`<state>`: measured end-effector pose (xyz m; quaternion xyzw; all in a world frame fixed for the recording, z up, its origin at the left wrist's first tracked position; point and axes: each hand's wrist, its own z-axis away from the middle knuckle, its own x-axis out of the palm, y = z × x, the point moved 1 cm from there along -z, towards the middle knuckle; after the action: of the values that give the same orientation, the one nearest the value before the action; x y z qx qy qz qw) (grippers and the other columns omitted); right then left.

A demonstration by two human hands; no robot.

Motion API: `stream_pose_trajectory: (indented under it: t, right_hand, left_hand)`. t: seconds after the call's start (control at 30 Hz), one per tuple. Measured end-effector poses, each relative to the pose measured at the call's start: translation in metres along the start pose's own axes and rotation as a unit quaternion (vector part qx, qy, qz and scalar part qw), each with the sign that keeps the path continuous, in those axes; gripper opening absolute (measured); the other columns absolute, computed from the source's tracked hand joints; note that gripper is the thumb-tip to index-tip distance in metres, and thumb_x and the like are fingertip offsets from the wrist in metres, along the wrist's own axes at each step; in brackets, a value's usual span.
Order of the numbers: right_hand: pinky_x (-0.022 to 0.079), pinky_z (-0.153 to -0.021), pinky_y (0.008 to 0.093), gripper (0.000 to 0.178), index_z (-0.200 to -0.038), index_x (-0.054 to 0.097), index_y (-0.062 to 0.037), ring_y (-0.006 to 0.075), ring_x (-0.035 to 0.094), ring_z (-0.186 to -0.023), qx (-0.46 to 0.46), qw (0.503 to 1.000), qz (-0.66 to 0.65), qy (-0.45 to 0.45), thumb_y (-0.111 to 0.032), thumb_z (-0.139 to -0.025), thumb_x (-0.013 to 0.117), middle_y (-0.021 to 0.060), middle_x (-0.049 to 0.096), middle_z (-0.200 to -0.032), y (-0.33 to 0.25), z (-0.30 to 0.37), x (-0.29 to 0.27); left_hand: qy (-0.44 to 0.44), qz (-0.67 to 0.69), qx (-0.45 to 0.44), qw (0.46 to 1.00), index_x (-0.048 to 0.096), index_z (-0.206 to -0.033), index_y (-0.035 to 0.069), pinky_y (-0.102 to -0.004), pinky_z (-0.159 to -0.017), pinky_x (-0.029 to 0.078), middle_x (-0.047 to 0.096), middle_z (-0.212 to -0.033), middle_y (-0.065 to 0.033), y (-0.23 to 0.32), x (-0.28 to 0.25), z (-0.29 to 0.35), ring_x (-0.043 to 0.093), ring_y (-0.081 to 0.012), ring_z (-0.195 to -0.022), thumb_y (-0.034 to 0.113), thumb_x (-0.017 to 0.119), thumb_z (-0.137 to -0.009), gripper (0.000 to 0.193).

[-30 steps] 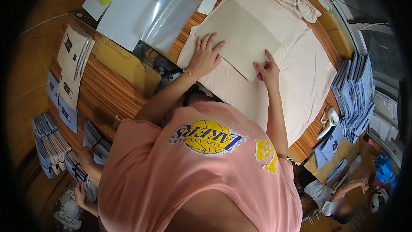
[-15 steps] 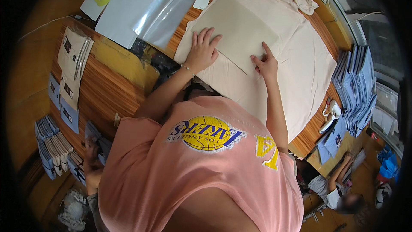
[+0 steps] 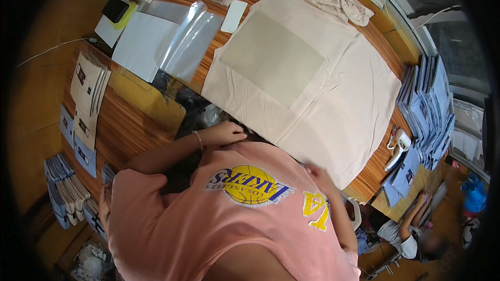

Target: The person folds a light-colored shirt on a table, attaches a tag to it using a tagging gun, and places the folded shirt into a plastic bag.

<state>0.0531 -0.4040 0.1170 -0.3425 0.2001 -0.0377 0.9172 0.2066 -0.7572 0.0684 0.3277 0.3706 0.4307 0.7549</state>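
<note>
A pale pink cloth garment [image 3: 354, 88] lies spread over the wood-grain table, bunched at its far end. Flat on it rests a grey-beige rectangular sheet [image 3: 273, 57], touched by neither hand. My left hand [image 3: 225, 133] is at my waist by the table's near edge, its fingers curled closed; what they hold, if anything, is hidden. Close to my shirt front, beside the garment's near edge, is my right hand [image 3: 317, 174]; motion blurs it and its fingers are partly hidden.
Clear plastic bags [image 3: 190, 41] and white sheets [image 3: 143, 44] lie to the left, near a small white card [image 3: 234, 16]. On the right are a white handheld device [image 3: 399, 148] and stacked blue packs [image 3: 427, 106]. Another person [image 3: 403, 234] works at lower right.
Both hands have come off the grey-beige sheet and drawn back toward my body. The sheet stays lying on the garment. The view has shifted slightly.
</note>
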Motion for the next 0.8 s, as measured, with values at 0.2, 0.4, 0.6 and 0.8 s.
stream_pose_trajectory:
  t: [0.2,0.4,0.6,0.8]
  right_hand:
    - [0.049,-0.075,0.0454,0.048,-0.122,0.050,-0.0072,0.0219,0.059,-0.094,0.190,0.737,-0.585,0.282,-0.007,-0.076,0.060,0.0059,0.062,-0.095,0.222,0.073,0.062]
    - [0.047,-0.085,0.0513,0.042,-0.114,0.053,-0.0100,0.0235,0.056,-0.100,-0.040,0.572,-0.748,0.336,-0.004,-0.074,0.063,0.0057,0.061,-0.103,0.199,0.057,0.045]
    - [0.048,-0.079,0.0414,0.023,-0.101,0.056,-0.0122,0.0160,0.058,-0.090,0.169,0.719,-0.600,0.307,-0.014,-0.082,0.067,0.0006,0.061,-0.096,0.196,0.068,0.044]
    - [0.049,-0.071,0.0325,0.018,-0.098,0.057,-0.0113,0.0145,0.059,-0.088,0.157,0.727,-0.570,0.349,-0.012,-0.083,0.067,0.0012,0.062,-0.093,0.199,0.080,0.046]
  left_hand:
    - [-0.005,0.561,-0.271,0.782,0.054,-0.111,0.010,-0.0278,-0.064,0.047,0.062,-0.098,-0.0010,-0.148,0.056,-0.047,0.057,-0.0115,-0.075,0.033,0.055,-0.088,0.033]
    - [0.064,0.737,-0.040,0.672,0.052,-0.117,0.009,-0.0318,-0.078,0.044,0.059,-0.109,-0.0031,-0.178,0.069,-0.131,0.054,-0.0160,-0.092,0.032,0.049,-0.091,0.035]
    - [0.047,0.705,0.103,0.700,0.049,-0.123,0.009,-0.0358,-0.092,0.042,0.056,-0.121,-0.0052,-0.190,0.072,-0.106,0.051,-0.0205,-0.109,0.032,0.043,-0.094,0.037]
    - [0.259,0.718,-0.001,0.646,0.047,-0.126,0.009,-0.0384,-0.103,0.036,0.052,-0.129,-0.0069,-0.148,0.053,-0.069,0.048,-0.0228,-0.120,0.030,0.038,-0.096,0.038]
